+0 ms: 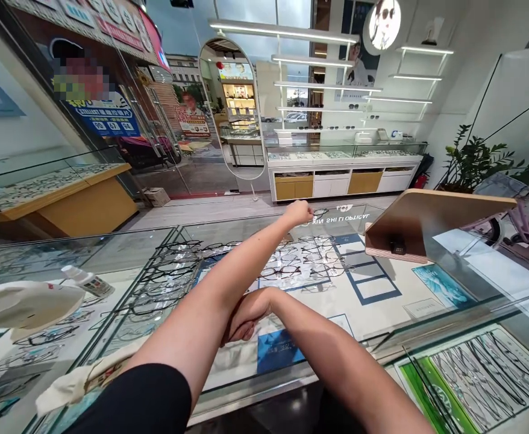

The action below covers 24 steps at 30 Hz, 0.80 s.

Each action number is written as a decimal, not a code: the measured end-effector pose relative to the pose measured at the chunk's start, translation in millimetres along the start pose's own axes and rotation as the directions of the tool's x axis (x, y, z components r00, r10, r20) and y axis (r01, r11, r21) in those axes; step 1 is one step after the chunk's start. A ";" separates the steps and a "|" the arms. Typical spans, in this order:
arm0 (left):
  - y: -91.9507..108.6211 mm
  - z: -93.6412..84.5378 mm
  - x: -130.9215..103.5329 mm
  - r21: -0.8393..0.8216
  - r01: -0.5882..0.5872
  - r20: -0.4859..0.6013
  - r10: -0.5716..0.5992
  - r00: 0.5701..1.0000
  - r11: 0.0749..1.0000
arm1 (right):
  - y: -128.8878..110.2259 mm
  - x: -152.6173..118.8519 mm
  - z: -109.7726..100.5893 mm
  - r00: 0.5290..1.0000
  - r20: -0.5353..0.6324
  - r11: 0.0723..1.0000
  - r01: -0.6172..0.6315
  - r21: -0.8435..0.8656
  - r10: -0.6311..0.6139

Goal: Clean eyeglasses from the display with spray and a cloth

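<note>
My left hand (298,212) reaches far out over the glass counter, its fingers closed at one end of a pair of eyeglasses (321,213). Below it, my right hand (250,313) is bent inward against my left forearm with curled fingers. The forearm hides part of that hand and whatever it may hold. Between the arms and the counter's far edge, several rows of eyeglasses (282,271) lie spread out, dark frames at the left and thinner ones at the right. A blue card (278,351) shows near my right wrist.
A tilted wood-backed mirror (427,217) stands on the counter's right. At left are a white spray bottle (88,282), a pale curved object (34,307) and a cream cloth bag (72,383). A green-edged tray of eyeglasses (485,374) sits lower right. Glass edges cross the counter.
</note>
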<state>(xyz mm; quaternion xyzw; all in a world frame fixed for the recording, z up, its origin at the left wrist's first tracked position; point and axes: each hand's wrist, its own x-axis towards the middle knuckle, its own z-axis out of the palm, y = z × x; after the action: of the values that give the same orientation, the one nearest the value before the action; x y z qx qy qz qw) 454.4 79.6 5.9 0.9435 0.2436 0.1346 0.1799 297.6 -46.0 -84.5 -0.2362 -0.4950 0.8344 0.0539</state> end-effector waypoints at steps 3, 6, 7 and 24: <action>-5.6 -33.2 -18.9 -0.073 0.002 -0.141 -0.012 0.990 0.997 | 0.0 -0.9 -3.0 0.997 -0.051 0.997 0.046 -0.063 -0.049; -13.9 -63.4 -60.6 -0.249 -0.071 -0.290 -0.004 0.957 0.966 | 2.3 0.4 -6.3 0.996 -0.057 0.994 0.066 -0.084 -0.071; -17.7 -71.0 -79.6 -0.334 -0.111 -0.331 -0.006 0.944 0.936 | 3.0 0.8 -6.4 0.996 -0.051 0.993 0.069 -0.092 -0.074; -130.5 -65.4 -287.4 -0.935 -0.204 -0.318 -0.427 0.847 0.291 | -63.7 -41.4 32.9 0.022 -0.781 0.730 0.373 -0.573 -0.625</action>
<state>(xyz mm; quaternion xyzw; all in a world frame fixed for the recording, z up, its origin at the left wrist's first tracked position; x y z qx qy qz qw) 135.6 58.0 -36.0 0.5547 0.2225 0.4846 0.6387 310.2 -53.6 -3.0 -0.5020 -0.4877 0.3769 0.6067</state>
